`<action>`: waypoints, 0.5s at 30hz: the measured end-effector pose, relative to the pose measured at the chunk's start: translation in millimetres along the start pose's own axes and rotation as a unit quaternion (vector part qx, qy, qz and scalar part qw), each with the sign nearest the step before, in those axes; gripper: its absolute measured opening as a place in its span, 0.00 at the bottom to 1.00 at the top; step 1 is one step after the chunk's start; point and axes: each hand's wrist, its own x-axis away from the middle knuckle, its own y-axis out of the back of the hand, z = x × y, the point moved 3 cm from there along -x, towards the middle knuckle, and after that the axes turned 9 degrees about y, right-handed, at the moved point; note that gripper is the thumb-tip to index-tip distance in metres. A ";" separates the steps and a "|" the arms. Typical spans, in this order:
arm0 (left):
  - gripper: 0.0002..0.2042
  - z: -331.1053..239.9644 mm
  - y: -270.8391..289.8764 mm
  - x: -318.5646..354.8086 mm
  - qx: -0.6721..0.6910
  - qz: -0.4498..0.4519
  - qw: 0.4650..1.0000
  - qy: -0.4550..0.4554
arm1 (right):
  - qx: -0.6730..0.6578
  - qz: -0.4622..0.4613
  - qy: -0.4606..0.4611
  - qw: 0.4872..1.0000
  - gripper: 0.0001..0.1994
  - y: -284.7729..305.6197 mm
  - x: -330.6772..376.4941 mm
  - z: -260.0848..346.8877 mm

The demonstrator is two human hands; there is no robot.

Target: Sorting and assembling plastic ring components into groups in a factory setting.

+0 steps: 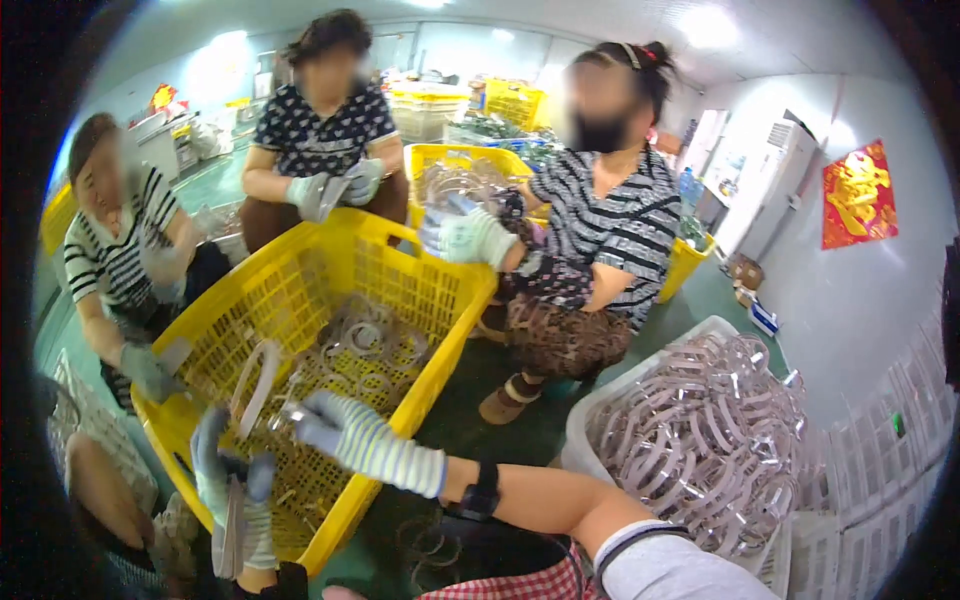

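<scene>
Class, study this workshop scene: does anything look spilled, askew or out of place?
A few loose curved strips lie on the green floor beside the yellow crate, outside any bin. Otherwise nothing stands out.

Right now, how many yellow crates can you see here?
At least 4: the big yellow crate in the middle, one behind it, one farther back, and one beside the seated person on the right. Others may be hidden.

One head-worn fisheye view looks forward and down from a seated person, close over a yellow crate at the knees. Its wide sweep bends the edges, taking in three workers opposite, a white bin at right, and the far wall.
</scene>
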 end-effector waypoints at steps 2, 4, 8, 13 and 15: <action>0.33 -4.0 -10.3 -0.8 0.083 -0.019 0.985 0.153 | -0.088 0.011 -0.072 0.993 0.14 12.6 3.4 12.4; 0.36 -15.2 -26.0 -5.2 0.187 0.010 0.963 0.193 | -0.131 -0.006 -0.153 0.979 0.16 28.7 10.0 26.0; 0.37 1.0 -23.5 -7.5 0.144 0.060 0.971 0.180 | -0.167 0.034 -0.130 0.977 0.18 28.0 16.2 20.9; 0.42 6.4 -3.4 -8.1 0.136 0.106 0.968 0.183 | -0.161 0.056 -0.158 0.973 0.18 18.4 13.4 25.2; 0.44 7.9 -3.3 -7.6 0.146 0.108 0.963 0.199 | -0.158 0.067 -0.154 0.973 0.18 16.9 13.2 21.7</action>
